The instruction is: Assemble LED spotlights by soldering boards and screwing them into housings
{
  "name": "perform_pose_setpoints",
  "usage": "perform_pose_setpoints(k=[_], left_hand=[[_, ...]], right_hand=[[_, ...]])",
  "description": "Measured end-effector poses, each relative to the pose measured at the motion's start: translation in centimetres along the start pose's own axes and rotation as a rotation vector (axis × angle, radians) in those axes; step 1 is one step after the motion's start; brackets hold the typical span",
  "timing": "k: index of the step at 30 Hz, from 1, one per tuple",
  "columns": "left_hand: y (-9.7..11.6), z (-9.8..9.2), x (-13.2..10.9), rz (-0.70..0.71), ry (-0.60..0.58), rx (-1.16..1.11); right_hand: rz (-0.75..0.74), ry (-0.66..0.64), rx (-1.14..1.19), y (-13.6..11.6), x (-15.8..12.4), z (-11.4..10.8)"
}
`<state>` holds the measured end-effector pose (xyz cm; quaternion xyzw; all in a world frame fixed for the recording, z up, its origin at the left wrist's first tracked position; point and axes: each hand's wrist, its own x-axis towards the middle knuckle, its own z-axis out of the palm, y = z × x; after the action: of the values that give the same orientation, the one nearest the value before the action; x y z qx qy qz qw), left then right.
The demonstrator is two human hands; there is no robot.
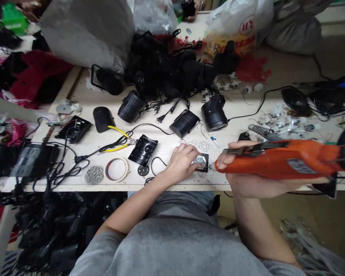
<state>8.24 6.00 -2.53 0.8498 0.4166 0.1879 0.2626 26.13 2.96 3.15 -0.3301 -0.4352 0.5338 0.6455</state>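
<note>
My left hand [180,164] is closed, thumb and fingers pinching a small round silver motor [200,159] on a square black plate [206,165]. Wrapped in my right hand [241,184] is an orange electric screwdriver [264,161], its nose pointing left at the plate's right edge. Whether the bit touches a screw is too small to tell. Several small clear, round pieces [201,146] lie just beyond my left hand. Past them is a thin screwdriver-like tool with a blue part [212,138]. An open black half-shell [143,150] rests left of my left hand.
Yellow-handled pliers [119,147], a tape roll [117,170] and a dish of small screws [94,174] are at left. Black lamp housings [132,106] and cables stand farther back, before plastic bags [238,27]. Small white parts [284,119] are heaped at right. Another person's hand [194,11] shows at the top.
</note>
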Motion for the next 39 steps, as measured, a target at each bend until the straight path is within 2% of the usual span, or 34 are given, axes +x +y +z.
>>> perform_pose_setpoints(k=[3, 7, 9, 11, 13, 16, 19, 21, 33, 39], left_hand=[[0.0, -0.4, 0.4, 0.018, -0.057, 0.013], [0.1, -0.6, 0.6, 0.072, -0.062, -0.037], [0.2, -0.7, 0.4, 0.093, -0.005, -0.119], [0.2, -0.7, -0.1, 0.059, 0.111, -0.245], [0.0, -0.8, -0.6, -0.066, 0.253, -0.466], [-0.6, -1.0, -1.2, -0.346, 0.382, -1.033], [-1.3, -1.3, -1.6, -0.499, 0.38, -1.542], [-1.6, -1.4, -1.7, -0.53, 0.356, -1.688], [-2.1, -0.9, -2.2, -0.603, 0.296, -1.83], [-2.2, -0.9, -2.3, -0.582, 0.274, -1.841]], right_hand=[[-0.076, 0.021, -0.02, 0.8, -0.3, -0.1], [0.015, 0.015, -0.083, 0.7, -0.4, 0.7], [0.055, 0.02, -0.087, 0.4, -0.3, 1.2], [0.067, 0.025, -0.083, 0.2, -0.3, 1.3], [0.067, 0.029, -0.088, 0.2, -0.2, 1.1], [0.077, 0.014, -0.095, 0.5, -0.1, 0.5], [0.078, 0.039, -0.084, 1.0, -0.2, 0.0], [0.062, 0.071, -0.079, 1.4, -0.3, -0.1], [0.014, 0.031, -0.168, 2.1, -0.6, -0.8], [0.044, 0.022, -0.193, 2.2, -0.7, -0.7]])
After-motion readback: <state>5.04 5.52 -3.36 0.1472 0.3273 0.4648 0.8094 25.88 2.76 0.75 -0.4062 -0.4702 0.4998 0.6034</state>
